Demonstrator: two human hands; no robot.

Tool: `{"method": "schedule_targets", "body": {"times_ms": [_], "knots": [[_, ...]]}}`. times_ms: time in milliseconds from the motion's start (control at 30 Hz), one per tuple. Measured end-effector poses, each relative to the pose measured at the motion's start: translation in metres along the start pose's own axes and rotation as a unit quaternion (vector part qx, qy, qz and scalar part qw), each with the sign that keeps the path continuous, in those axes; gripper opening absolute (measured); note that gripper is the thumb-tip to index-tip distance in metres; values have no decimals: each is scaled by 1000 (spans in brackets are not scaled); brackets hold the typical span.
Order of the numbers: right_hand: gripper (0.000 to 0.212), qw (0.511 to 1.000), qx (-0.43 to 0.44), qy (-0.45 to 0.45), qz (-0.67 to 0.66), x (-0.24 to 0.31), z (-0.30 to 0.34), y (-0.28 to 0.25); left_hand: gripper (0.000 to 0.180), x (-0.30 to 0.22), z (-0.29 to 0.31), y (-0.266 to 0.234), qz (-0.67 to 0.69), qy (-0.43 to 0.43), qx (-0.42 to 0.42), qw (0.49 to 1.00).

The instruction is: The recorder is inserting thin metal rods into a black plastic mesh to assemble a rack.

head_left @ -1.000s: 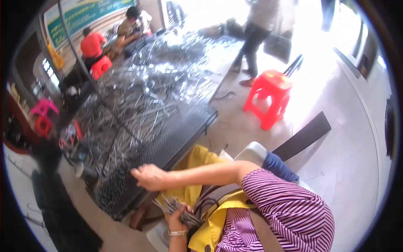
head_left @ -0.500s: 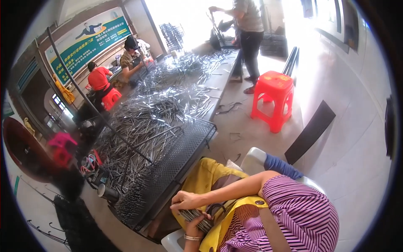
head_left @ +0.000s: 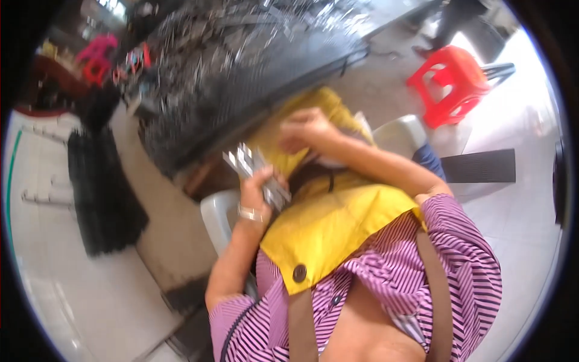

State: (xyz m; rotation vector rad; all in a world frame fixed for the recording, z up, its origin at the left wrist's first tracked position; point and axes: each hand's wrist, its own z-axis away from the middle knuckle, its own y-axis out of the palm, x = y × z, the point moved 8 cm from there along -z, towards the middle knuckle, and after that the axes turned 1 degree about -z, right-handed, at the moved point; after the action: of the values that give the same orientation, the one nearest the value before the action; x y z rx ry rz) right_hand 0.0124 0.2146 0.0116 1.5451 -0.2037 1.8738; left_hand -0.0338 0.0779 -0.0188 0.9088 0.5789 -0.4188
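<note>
A bundle of thin silvery metal rods point(head_left: 244, 160) is gripped in my left hand point(head_left: 258, 187), its ends sticking out above and below the fingers. A bracelet point(head_left: 250, 213) circles that wrist. Apart from the bundle, over my lap, my right hand point(head_left: 307, 128) is curled closed and smeared by motion; whatever its fingers hold, if anything, does not show. Below both hands a yellow apron point(head_left: 338, 208) covers my front and lap. The dark mesh rack point(head_left: 241, 90) lies along the table edge just beyond my hands.
Loose metal pieces point(head_left: 223, 27) are heaped across the table. A red plastic stool point(head_left: 455, 78) stands at the far right, near a dark flat board point(head_left: 479, 166) on the floor. Black rods point(head_left: 99, 187) hang together at the left. White chair arms point(head_left: 216, 211) flank me.
My view has tipped down toward my lap. The hands, formerly together at the bundle, are now apart: the right has come off it, while the left keeps hold.
</note>
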Motion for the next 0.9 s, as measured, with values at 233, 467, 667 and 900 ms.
{"method": "schedule_targets", "body": {"times_ms": [233,467,667,900], "knots": [[18,996,81,43,19,-16,3,20,8,-15,-9,-29,191,36,-20,981],[18,986,111,42,117,-26,10,23,9,-24,-13,-51,223,79,-76,969],[19,986,62,46,146,-25,-1,8,6,-38,-7,-51,206,112,-77,969],[23,977,27,62,203,-21,-11,-7,7,-60,-4,-64,144,171,-87,971]]}}
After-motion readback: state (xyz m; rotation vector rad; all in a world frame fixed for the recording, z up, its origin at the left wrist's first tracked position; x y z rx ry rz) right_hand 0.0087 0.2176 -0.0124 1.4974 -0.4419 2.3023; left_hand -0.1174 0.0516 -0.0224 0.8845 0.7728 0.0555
